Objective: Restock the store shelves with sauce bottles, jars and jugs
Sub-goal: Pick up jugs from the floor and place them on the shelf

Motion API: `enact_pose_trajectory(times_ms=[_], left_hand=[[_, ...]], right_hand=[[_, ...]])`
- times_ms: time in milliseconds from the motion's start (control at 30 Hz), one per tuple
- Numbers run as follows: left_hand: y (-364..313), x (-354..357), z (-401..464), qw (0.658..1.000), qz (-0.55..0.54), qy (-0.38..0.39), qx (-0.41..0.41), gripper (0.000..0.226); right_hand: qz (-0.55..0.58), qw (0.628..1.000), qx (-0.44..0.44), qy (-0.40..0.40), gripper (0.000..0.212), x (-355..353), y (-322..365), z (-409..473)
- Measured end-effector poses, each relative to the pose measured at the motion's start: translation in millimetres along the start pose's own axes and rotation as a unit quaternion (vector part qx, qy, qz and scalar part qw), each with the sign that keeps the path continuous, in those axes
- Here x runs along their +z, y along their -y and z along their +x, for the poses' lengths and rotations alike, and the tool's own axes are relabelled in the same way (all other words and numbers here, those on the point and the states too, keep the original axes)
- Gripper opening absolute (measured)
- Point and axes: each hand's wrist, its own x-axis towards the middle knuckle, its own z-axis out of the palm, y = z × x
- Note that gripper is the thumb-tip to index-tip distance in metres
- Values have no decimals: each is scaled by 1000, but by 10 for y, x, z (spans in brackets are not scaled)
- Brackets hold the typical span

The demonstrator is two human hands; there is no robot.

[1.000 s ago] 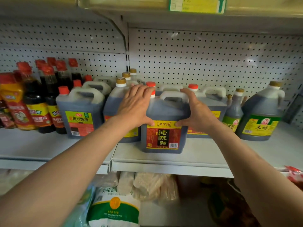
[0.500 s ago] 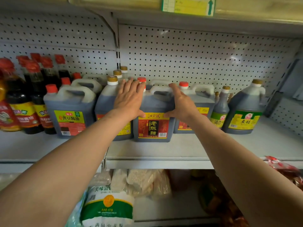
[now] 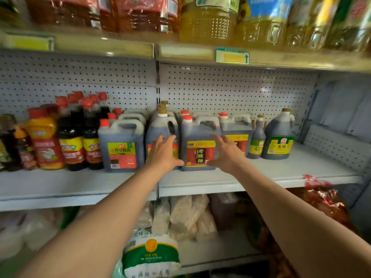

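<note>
Both hands, left hand (image 3: 163,152) and right hand (image 3: 225,152), are open beside the middle jug (image 3: 199,143); a bump could tip it.

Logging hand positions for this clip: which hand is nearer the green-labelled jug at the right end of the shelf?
Right. The right hand is open in front of the red-labelled vinegar jug, well left of the green-labelled jug. The left hand is farther left still.
</note>
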Motion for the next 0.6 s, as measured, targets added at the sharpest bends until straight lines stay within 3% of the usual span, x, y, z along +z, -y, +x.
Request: enact_pose_trajectory(times_ms=[300,600], left_hand=[[1075,-376,-1721,994,7,103,-23,80],[1990,-394,-3084,980,35,164,-106,80]], right_hand=[[-23,994,11,104,88,519,1168,-1490],[-11,980,-27,196,90,1183,1858,-2481]])
